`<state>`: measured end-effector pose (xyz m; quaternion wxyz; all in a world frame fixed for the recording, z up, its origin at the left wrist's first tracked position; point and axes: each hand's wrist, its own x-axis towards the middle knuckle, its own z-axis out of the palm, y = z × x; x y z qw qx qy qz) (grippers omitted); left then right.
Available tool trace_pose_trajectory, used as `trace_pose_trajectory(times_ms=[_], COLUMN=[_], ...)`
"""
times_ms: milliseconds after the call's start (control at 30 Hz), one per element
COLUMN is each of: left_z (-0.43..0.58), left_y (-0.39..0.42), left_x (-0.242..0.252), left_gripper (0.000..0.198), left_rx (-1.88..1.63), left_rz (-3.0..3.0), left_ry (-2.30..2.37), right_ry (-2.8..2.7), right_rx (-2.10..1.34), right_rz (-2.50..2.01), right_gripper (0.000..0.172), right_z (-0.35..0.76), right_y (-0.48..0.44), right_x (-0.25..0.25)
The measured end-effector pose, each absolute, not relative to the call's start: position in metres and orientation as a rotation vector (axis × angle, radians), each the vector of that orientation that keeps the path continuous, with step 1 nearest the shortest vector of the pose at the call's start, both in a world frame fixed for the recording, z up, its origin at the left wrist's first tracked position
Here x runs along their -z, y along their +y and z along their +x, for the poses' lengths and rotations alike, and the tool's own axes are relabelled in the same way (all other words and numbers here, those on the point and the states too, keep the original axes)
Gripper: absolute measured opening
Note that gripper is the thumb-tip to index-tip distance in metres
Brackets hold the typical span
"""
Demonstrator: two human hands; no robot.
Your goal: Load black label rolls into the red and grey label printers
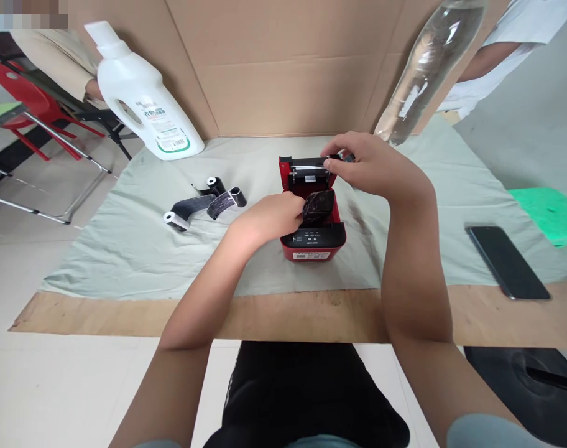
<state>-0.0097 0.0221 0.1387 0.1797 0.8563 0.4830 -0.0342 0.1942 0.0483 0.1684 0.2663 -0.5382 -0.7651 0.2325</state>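
Note:
A small red and black printer stands on the cloth with its lid raised. My left hand reaches into the open bay from the left, its fingers closed on a shiny black roll that sits partly in the bay. My fingertips are partly hidden behind it. My right hand grips the right end of the lid between thumb and fingers. To the left of the printer lie several small rolls of black film, partly unwound.
A white detergent bottle leans at the back left, a clear water bottle at the back right, both by a cardboard panel. A phone lies near the right front edge. People's arms show behind the panel on both sides.

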Motion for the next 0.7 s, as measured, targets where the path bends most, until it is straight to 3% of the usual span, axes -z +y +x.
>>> trace_pose_trajectory(times_ms=[200,400,700], left_z=[-0.018,-0.030,-0.033], left_y=[0.024,0.011,-0.011], left_x=[-0.139,-0.162,-0.180], left_gripper=[0.023,0.012,0.026], left_rx=[0.107,0.029,-0.113], left_rz=[2.499,2.462,2.514], left_ry=[1.294,1.163,1.203], right_ry=[-2.087,-2.048,-2.031], right_rx=[-0.600,-0.613,-0.682], right_rz=[-1.456,-1.480,-1.467], right_gripper=[0.008,0.019,0.023], right_z=[0.194,0.195,0.197], right_y=[0.049,0.048,0.042], right_x=[-0.168,-0.166,-0.174])
